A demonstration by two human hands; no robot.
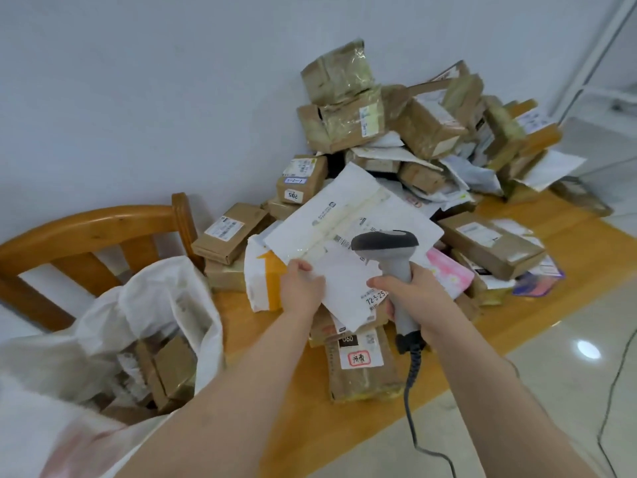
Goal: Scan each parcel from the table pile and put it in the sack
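My left hand grips the near edge of a flat white mailer parcel, held up over the table. My right hand grips the handle of a grey barcode scanner, whose head hovers just above the mailer's label. A tall pile of brown cardboard parcels rises against the wall behind. The white sack hangs open at the lower left, with brown boxes visible inside.
The wooden table carries loose parcels near me, including a brown box with a red-marked label and a pink packet. A wooden chair stands behind the sack. The scanner's cable trails down toward the tiled floor.
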